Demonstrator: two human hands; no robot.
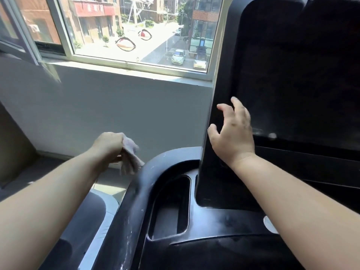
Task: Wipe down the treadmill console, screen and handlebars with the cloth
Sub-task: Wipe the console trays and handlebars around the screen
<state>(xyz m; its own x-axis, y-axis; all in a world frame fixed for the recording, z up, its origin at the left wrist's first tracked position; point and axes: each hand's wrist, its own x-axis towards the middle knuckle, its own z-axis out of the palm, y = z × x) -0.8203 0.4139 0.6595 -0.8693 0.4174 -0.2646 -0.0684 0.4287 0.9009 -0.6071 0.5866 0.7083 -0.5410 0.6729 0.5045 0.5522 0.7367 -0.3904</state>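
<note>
A black treadmill console (224, 223) fills the lower right, with a tall dark screen (296, 78) rising from it. My left hand (108, 148) grips a crumpled pale grey cloth (130, 158) in the air just left of the console's dusty curved left edge (136, 201). My right hand (232, 131) is up against the screen's left border, fingers spread and loosely bent, holding nothing. A deep cup pocket (169, 209) sits in the console below the screen.
A grey wall (116, 114) and a window (136, 36) onto a street stand straight ahead. A grey padded surface (91, 217) lies below my left arm. A brown panel (13, 145) is at far left.
</note>
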